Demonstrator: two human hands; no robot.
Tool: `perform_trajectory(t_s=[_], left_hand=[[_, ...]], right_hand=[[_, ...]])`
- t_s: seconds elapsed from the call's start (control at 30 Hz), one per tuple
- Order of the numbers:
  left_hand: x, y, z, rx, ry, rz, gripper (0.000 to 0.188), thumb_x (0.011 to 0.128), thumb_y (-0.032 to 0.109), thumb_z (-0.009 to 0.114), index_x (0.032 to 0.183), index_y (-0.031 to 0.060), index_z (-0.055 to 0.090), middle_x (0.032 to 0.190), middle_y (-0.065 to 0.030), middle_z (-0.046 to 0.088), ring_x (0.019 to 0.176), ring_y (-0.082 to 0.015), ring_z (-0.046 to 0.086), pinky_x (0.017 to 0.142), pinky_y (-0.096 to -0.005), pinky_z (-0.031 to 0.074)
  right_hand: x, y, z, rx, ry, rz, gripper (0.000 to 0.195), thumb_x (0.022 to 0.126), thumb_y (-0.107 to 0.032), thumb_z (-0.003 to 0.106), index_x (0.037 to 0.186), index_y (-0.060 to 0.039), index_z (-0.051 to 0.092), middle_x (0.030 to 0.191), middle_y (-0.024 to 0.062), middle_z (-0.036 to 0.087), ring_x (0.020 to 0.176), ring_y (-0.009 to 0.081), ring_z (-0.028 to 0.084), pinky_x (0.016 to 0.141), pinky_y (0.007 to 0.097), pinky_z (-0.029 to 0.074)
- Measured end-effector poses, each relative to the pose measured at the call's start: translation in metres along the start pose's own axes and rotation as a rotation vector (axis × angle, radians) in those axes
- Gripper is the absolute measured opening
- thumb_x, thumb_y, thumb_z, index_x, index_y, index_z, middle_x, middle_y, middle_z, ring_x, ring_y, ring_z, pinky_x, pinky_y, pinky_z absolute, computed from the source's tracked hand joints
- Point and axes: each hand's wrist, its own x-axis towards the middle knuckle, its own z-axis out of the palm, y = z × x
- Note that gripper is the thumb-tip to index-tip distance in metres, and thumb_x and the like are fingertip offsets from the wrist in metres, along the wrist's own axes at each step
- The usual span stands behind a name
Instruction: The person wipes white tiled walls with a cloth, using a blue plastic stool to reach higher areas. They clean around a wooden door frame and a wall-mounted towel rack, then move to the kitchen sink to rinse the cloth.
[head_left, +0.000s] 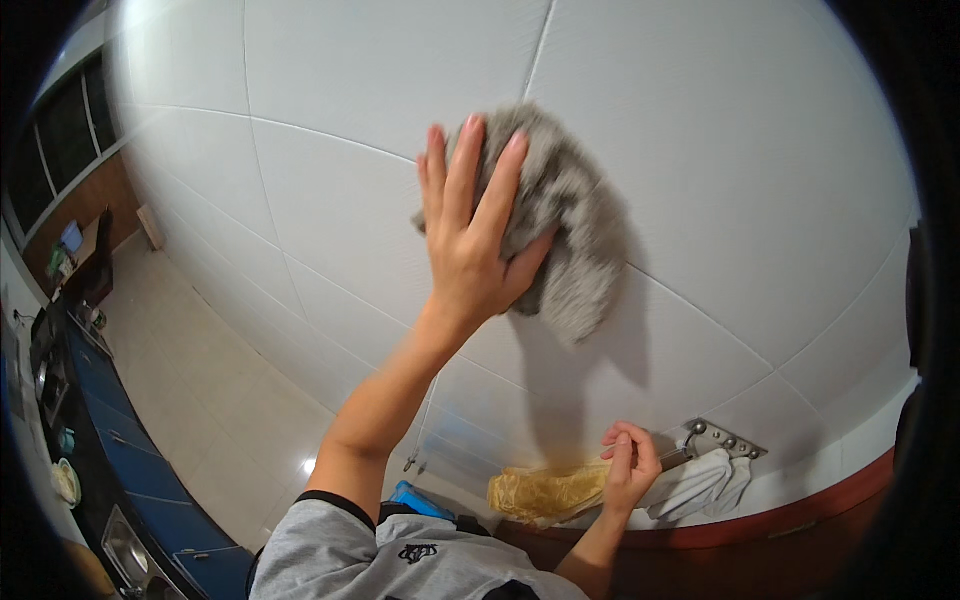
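Note:
A fluffy grey cleaning cloth (577, 247) lies bunched against the white tiled wall (712, 187). Spread over it, my left hand (476, 225) presses the cloth to the tiles, the thumb tucked into its folds. The cloth's lower right end hangs loose and is slightly blurred. Lower down, my right hand (632, 463) is raised with its fingers loosely curled, and nothing shows in them. Close to that hand are a yellow translucent bag or cloth (551, 491) and white cloths (694, 487) hanging below a metal hook plate (724, 441).
A dark red wooden edge (810, 517) curves along the lower right. To the left, beyond the tiled floor (195, 360), runs a kitchen counter with blue cabinets (142, 465) and a steel sink (127, 551). A blue object (420, 501) sits low by my body.

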Motion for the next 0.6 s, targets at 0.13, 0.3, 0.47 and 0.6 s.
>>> perform_trajectory(t_s=[0.13, 0.3, 0.47, 0.6], left_hand=[[-0.012, 0.006, 0.008, -0.032, 0.016, 0.033, 0.062, 0.06, 0.02, 0.068, 0.118, 0.0085, 0.05, 0.131, -0.0177, 0.035, 0.121, -0.0453, 0.026, 0.096, -0.0544, 0.024], [-0.136, 0.03, 0.002, -0.077, -0.298, 0.109, 0.054, 0.058, 0.026, 0.068, 0.111, 0.0192, 0.057, 0.123, -0.0078, 0.047, 0.119, -0.0381, 0.035, 0.1, -0.0523, 0.02], [-0.095, -0.008, -0.004, -0.057, -0.079, -0.038, 0.062, 0.054, 0.025, 0.073, 0.113, 0.0136, 0.056, 0.127, -0.016, 0.041, 0.12, -0.0428, 0.031, 0.099, -0.0538, 0.019], [-0.021, -0.054, -0.016, -0.074, 0.208, -0.224, 0.059, 0.063, 0.003, 0.064, 0.119, 0.0038, 0.047, 0.132, -0.0197, 0.031, 0.124, -0.0421, 0.024, 0.099, -0.0482, 0.022]], right_hand=[[0.0, -0.004, 0.005, 0.017, -0.014, 0.012, 0.014, 0.083, -0.005, 0.046, 0.088, 0.0024, 0.058, 0.072, 0.0065, 0.057, 0.062, 0.0109, 0.055, 0.049, 0.0201, 0.043], [0.003, 0.0, 0.004, -0.013, -0.012, 0.019, 0.014, 0.083, -0.005, 0.047, 0.088, 0.0024, 0.058, 0.073, 0.0068, 0.058, 0.062, 0.011, 0.056, 0.05, 0.0205, 0.044], [0.004, -0.003, -0.001, -0.019, -0.008, 0.024, 0.014, 0.082, -0.004, 0.047, 0.088, 0.0025, 0.058, 0.074, 0.0077, 0.058, 0.062, 0.0115, 0.057, 0.05, 0.0211, 0.045], [-0.001, 0.004, -0.005, -0.032, 0.003, 0.04, 0.014, 0.082, -0.004, 0.046, 0.088, 0.0024, 0.058, 0.075, 0.0077, 0.058, 0.062, 0.0117, 0.056, 0.051, 0.0212, 0.045]])
